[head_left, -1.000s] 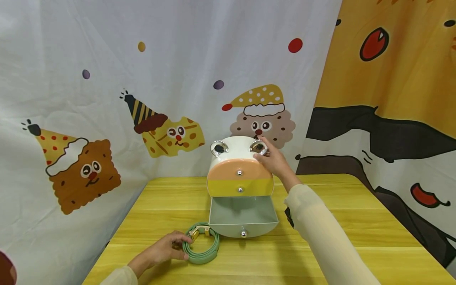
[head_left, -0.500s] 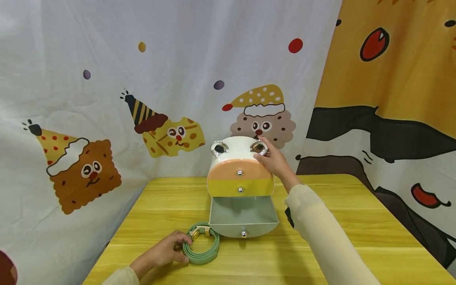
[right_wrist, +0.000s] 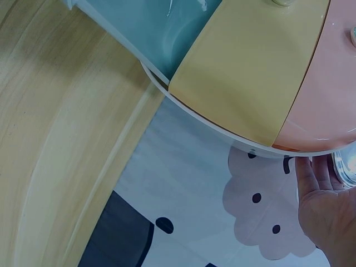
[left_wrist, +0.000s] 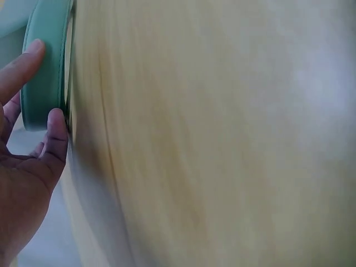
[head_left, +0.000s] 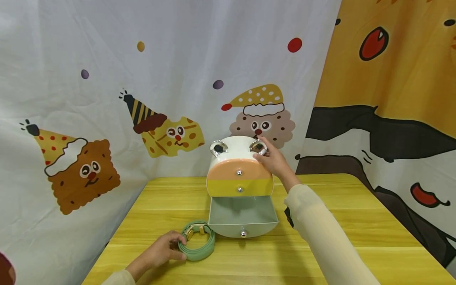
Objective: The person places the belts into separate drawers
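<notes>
A coiled green belt [head_left: 206,251] with a gold-coloured buckle is at the front left of the table, beside the open drawer's left corner. My left hand [head_left: 162,250] pinches the coil's left side, thumb towards the near edge; in the left wrist view fingertips and thumb meet the strap [left_wrist: 47,72]. Behind it stands a white frog-faced drawer box [head_left: 235,149] with silver-rimmed eyes. Its bottom pale green drawer [head_left: 228,229] is pulled out and shows a bare inside. My right hand [head_left: 275,160] grips the box top around the right eye [head_left: 258,147], with some fingers hidden behind.
The orange drawer [head_left: 222,170] and the yellow drawer [head_left: 222,188] above are pushed in, each with a silver knob. A yellow wood-grain table [head_left: 342,229] carries everything. Behind it hangs a printed curtain [head_left: 171,59]. A small black thing [head_left: 288,217] shows beside the right sleeve.
My left hand has shifted the belt coil slightly left and up in the head view, tilting it a little. The right hand and the drawer box have stayed in place.
</notes>
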A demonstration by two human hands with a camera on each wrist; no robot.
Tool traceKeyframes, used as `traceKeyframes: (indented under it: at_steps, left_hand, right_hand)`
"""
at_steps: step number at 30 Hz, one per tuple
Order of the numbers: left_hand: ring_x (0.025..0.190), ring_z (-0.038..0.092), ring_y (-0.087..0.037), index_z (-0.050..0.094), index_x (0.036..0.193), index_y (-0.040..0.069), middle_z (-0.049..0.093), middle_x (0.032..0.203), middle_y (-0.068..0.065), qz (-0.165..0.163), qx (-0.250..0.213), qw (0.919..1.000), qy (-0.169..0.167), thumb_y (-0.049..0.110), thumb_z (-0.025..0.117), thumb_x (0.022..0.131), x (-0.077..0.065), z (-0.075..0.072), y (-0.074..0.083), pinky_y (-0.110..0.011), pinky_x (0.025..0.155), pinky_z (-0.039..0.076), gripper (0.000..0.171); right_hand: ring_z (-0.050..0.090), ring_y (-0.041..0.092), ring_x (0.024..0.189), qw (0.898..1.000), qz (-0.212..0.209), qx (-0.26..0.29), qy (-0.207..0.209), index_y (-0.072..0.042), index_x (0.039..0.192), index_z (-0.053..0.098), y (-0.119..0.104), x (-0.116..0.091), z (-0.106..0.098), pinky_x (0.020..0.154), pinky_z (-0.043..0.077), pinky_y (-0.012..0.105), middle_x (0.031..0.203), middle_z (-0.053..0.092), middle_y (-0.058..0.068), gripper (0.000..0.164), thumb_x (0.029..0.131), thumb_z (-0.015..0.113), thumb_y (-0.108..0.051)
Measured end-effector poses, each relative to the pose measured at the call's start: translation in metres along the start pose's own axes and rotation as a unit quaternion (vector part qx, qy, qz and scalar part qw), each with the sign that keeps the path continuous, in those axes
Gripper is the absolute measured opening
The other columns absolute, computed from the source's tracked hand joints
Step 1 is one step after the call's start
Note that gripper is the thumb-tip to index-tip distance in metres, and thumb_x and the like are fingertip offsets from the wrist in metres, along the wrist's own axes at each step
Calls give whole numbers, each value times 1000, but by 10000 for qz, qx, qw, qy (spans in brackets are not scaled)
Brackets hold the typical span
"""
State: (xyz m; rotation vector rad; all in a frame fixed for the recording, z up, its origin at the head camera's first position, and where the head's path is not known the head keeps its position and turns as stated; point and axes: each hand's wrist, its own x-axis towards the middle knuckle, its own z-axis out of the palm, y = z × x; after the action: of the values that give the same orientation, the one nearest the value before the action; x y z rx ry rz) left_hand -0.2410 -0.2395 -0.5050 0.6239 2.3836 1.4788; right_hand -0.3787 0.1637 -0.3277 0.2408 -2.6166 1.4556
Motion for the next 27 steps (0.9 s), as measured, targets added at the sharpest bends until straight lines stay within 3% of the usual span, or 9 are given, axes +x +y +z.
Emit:
traceKeyframes:
  at_steps: [14,27]
  left_hand:
    - [94,56,-24,61,106,-1,52,110,-15,-405,-182,9967,676,12,82,82,-11,-17,-2,-28,76,51,34]
    - [91,58,-25,61,106,0,55,106,-14,-522,-186,9950,831,15,81,83,-12,-34,17,-34,72,54,34]
  right_hand:
    - [51,36,125,10000,-24,-29,-4,-40,156,25,0,0,-1,98,46,54,147,45,17,70,99,64,-27]
    - [51,37,126,10000,-49,-9,7,-41,156,25,1,1,-1,98,46,53,147,45,17,70,99,64,-27]
